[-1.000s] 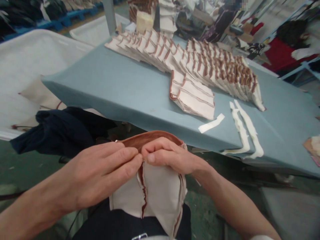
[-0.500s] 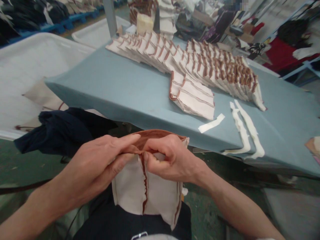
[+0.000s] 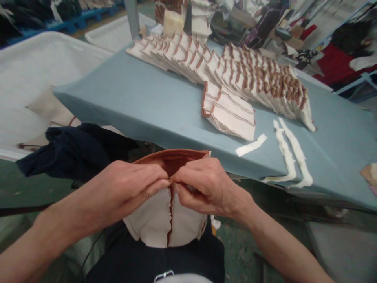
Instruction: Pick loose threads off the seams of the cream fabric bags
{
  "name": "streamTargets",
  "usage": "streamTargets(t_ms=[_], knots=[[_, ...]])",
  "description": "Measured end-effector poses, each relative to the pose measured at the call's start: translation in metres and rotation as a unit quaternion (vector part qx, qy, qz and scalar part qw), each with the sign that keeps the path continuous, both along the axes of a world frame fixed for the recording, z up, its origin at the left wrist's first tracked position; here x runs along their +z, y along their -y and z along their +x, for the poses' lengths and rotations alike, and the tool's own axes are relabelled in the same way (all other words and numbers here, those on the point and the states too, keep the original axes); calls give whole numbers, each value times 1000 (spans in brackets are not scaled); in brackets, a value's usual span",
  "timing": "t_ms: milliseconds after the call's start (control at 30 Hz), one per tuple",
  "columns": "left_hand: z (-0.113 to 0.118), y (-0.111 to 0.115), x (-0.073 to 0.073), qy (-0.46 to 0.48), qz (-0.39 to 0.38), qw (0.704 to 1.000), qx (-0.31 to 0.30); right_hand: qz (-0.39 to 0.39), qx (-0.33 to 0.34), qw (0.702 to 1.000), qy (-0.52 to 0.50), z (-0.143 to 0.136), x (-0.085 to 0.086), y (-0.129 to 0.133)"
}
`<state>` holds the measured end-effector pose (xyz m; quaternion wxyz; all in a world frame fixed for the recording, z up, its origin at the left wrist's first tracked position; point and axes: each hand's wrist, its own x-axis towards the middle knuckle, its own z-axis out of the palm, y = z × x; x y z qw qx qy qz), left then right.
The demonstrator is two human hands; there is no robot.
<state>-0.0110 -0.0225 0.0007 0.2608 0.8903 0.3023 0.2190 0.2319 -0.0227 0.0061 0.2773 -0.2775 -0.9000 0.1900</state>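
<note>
A white fabric piece with brown lining (image 3: pixel 156 220), sewn like a small bag turned inside out, rests against my lap. Its brown upper edge gapes open toward the table. My left hand (image 3: pixel 132 184) pinches the near rim just left of the brown centre seam. Right beside it, my right hand (image 3: pixel 206 184) pinches the same rim on the other side of the seam, and the fingertips of both hands meet there. The ragged brown seam runs down from the fingers to the lower edge.
On the blue-covered table (image 3: pixel 118 94) lie long overlapping rows of similar white-and-brown pieces (image 3: pixel 229 70). One piece (image 3: pixel 232 112) lies nearer me, with white strips (image 3: pixel 288 153) to its right. A white bin (image 3: pixel 53 67) and dark blue cloth (image 3: pixel 70 149) are at the left.
My left hand has moved right, its fingertips now meeting my right hand's at the seam. The rim has opened wider, and the piece's lower part has drawn up and bulged.
</note>
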Motion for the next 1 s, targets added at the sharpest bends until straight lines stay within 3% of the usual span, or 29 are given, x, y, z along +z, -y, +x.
streamTargets(t_ms=[100,233,400,500,667,867,1000], knots=[[3,-6,7,-5,-56,998,-35,11,13,999,42,3,1,0],[9,-18,17,-18,-150,988,-29,17,3,993,116,7,10,2],[16,-16,12,40,-243,966,-82,-44,30,986,157,11,27,6],[17,-2,1,34,-167,984,-51,-90,49,979,179,14,29,7],[10,10,-16,5,-14,1000,17,-93,39,983,154,14,12,-1],[14,2,-16,18,-24,998,47,-101,35,990,92,20,11,-10],[28,1,-10,-22,22,998,49,-110,21,988,103,27,14,-12]])
